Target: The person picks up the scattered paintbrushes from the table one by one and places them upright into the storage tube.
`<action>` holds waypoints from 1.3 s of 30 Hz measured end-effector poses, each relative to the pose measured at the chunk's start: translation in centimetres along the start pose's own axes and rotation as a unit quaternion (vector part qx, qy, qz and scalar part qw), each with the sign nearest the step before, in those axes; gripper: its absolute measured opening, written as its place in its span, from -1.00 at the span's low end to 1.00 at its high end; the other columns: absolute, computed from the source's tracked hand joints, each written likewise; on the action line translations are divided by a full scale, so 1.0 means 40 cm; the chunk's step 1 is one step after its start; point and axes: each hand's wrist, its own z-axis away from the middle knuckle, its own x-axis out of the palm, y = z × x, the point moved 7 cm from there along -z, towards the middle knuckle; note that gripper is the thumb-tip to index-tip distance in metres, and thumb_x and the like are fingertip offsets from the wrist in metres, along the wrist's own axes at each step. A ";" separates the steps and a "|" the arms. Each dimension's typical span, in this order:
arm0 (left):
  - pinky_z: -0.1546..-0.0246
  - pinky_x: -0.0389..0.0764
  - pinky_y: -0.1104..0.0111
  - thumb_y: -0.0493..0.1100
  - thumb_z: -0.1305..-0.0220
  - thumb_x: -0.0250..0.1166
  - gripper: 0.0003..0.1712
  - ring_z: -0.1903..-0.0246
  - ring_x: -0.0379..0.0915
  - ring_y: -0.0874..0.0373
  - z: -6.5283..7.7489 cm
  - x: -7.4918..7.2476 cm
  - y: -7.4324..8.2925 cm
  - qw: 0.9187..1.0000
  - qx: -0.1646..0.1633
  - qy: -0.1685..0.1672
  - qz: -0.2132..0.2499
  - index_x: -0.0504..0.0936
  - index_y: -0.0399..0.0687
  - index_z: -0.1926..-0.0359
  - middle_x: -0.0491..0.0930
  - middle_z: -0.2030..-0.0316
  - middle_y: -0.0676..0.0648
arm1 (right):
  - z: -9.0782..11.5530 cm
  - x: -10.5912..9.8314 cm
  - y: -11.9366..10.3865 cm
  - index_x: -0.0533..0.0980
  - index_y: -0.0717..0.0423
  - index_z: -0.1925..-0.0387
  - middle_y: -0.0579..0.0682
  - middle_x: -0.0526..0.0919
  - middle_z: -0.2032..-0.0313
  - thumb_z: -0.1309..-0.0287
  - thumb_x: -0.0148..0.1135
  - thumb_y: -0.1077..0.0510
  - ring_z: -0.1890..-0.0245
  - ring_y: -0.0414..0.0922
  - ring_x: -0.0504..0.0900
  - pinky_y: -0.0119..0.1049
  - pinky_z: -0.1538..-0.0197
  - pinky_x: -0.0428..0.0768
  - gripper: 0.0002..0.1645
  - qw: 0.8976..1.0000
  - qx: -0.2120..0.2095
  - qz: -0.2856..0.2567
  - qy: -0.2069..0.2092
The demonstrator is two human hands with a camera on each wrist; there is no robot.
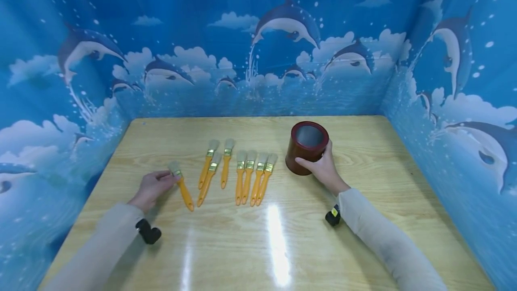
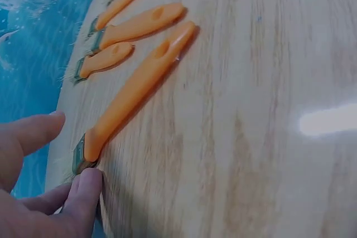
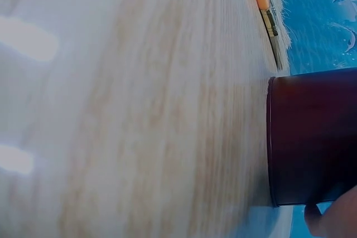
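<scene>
At the left of the table in the head view lies a paintbrush (image 1: 183,191) with an orange handle and pale bristles. My left hand (image 1: 155,187) is beside its metal ferrule, fingertips right at it. In the left wrist view one finger (image 2: 36,132) stands apart from that brush, while others (image 2: 86,193) meet the ferrule's edge. On the right, a dark red-brown cylindrical pot (image 1: 298,151) stands upright with its round opening upward. My right hand (image 1: 321,165) grips its near right side, thumb across the front and the other fingers mostly hidden behind.
Several matching paintbrushes lie between the hands: a loose cluster (image 1: 208,176) at left, a single paintbrush (image 1: 225,169), and a row (image 1: 258,183) near the middle. The wooden table (image 1: 323,246) meets a blue dolphin-print curtain (image 1: 258,84) at its back and sides.
</scene>
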 end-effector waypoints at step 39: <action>0.32 0.65 0.40 -0.16 -0.21 0.35 -0.53 0.37 0.57 0.24 -0.078 0.017 0.047 0.995 0.025 0.003 -0.094 0.49 -0.47 0.01 0.59 0.19 -0.23 | 0.043 0.001 -0.073 -0.16 -0.02 -0.43 0.12 0.16 -0.35 0.05 0.48 0.23 -0.33 0.06 0.20 0.09 -0.35 0.21 0.21 1.000 -0.003 -0.009 -0.004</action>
